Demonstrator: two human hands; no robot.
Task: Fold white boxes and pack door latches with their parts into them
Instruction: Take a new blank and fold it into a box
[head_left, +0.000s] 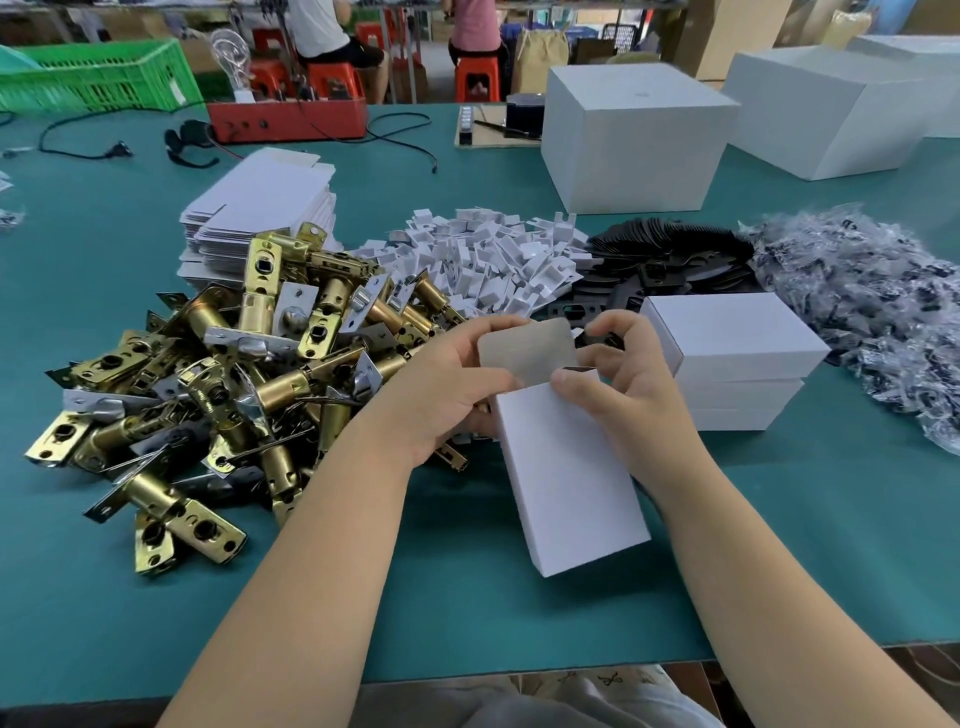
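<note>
A long white box (569, 478) is held over the green table, its grey-brown end flap (527, 351) standing open at the far end. My left hand (447, 384) grips the box's left side with the thumb on the flap. My right hand (623, 384) holds the right side near the open mouth, fingers curled above it. A heap of brass door latches (234, 364) lies to the left. Behind them sits a stack of flat white box blanks (260, 208).
White plastic parts (483, 260), black metal plates (665, 260) and bagged screws (872, 301) lie in piles across the middle. Stacked closed white boxes (727, 358) sit right of my hands. Large white cartons (634, 140) stand behind. A green crate (93, 78) is far left.
</note>
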